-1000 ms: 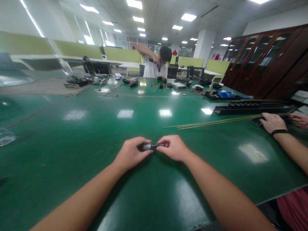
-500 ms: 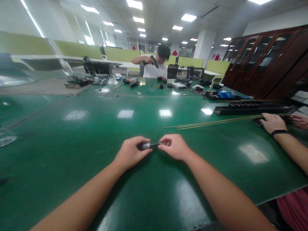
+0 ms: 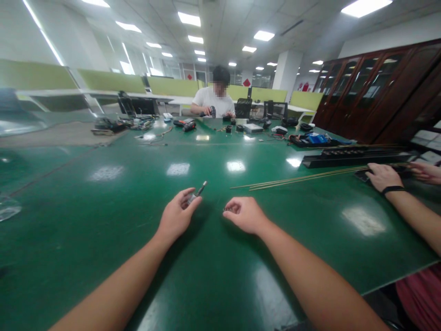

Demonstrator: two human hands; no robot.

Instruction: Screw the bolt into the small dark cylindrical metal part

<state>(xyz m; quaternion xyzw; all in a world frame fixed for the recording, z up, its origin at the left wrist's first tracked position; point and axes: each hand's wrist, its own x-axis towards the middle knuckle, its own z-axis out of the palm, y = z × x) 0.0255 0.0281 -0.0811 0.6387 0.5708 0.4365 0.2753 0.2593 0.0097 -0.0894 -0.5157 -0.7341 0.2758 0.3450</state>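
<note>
My left hand (image 3: pixel 178 212) is closed around a small metal cylinder with a thin shaft (image 3: pixel 197 193), its pale tip pointing up and to the right. The cylinder's lower part is hidden by my fingers. To the right, my right hand (image 3: pixel 245 214) is pinched over a tiny dark metal piece (image 3: pixel 227 209), mostly covered by the fingertips and too small to name. Both hands are held low over the green tabletop (image 3: pixel 213 257), with a gap between them.
Long thin brass-coloured rods (image 3: pixel 275 183) lie at the right, where another person's hand (image 3: pixel 384 177) rests by a black channel (image 3: pixel 344 157). Across the table a person in white (image 3: pixel 214 102) holds a dark power tool. Several tools and parts line the far edge.
My hands have come apart; the left has tilted the shafted cylinder upward, and the right has let the shaft's end go. The person opposite has lowered the dark tool.
</note>
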